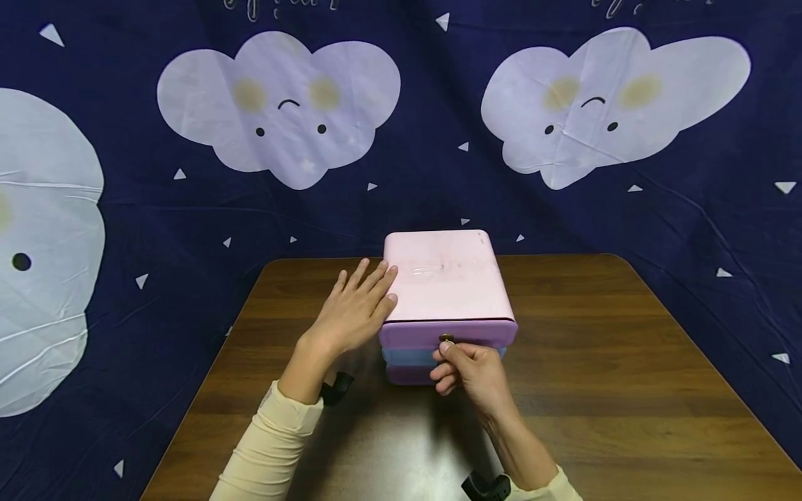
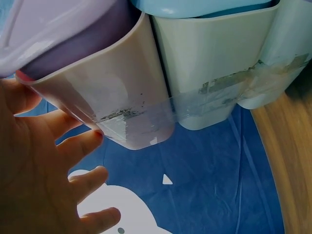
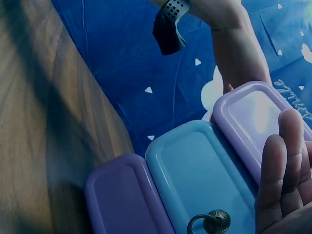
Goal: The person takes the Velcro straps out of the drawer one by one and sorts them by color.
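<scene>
The head view looks forward and down; both wrist views share the drawer unit (image 1: pixel 447 298) close-up.

the drawer box (image 1: pixel 447 289) stands on the table (image 1: pixel 601 355), near its far edge, with the cloth (image 1: pixel 438 139) behind. its three drawers (image 1: pixel 410 357) sit one above another. the left hand (image 1: pixel 352 306) lies against its left side; the right hand (image 1: pixel 476 372) is before the top drawer (image 1: pixel 407 335), at its pull (image 1: pixel 446 338).

The left sleeve (image 1: pixel 269 442) is pale cream, snug and creased; the right sleeve (image 1: pixel 550 489) seems to match, though little of it shows. The left strap (image 3: pixel 166 40) is black with small round holes; the right strap (image 1: pixel 485 487) is also black.
</scene>
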A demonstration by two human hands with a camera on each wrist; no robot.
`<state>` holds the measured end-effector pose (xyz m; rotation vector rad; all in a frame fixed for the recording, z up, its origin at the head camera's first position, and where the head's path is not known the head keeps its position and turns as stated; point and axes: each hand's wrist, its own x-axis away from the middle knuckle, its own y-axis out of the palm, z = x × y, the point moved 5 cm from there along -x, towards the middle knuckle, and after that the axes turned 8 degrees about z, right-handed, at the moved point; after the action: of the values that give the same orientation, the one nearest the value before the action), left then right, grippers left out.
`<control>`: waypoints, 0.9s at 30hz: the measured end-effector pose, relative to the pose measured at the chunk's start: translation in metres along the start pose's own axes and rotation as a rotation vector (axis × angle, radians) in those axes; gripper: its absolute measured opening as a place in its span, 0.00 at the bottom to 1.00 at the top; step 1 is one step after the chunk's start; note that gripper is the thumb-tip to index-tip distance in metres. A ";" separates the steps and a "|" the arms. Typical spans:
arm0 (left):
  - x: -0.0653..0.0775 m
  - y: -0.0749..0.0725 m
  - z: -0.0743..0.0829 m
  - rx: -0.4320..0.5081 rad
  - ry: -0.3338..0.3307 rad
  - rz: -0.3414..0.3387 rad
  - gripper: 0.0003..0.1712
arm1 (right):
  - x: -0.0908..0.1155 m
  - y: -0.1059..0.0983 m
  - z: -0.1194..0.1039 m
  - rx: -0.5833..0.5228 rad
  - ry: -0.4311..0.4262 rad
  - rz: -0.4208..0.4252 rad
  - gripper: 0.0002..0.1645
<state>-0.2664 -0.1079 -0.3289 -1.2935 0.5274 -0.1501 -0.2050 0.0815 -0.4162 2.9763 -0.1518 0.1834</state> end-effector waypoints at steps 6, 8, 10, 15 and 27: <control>0.001 0.000 -0.001 0.002 -0.007 -0.002 0.32 | 0.003 0.001 0.001 0.006 -0.002 0.004 0.28; 0.001 0.001 -0.001 0.003 -0.007 -0.004 0.32 | 0.004 0.001 0.001 0.008 -0.004 0.004 0.28; 0.001 0.001 -0.001 0.006 -0.007 -0.005 0.32 | 0.004 0.000 0.001 0.009 -0.004 0.007 0.28; 0.001 0.002 -0.002 0.010 -0.009 -0.009 0.32 | 0.006 0.000 0.000 0.013 -0.003 0.001 0.28; 0.001 0.000 0.000 0.009 -0.006 -0.003 0.32 | 0.009 -0.001 0.004 0.007 -0.016 0.019 0.27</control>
<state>-0.2661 -0.1082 -0.3296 -1.2861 0.5188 -0.1507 -0.1954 0.0814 -0.4187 2.9844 -0.1825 0.1620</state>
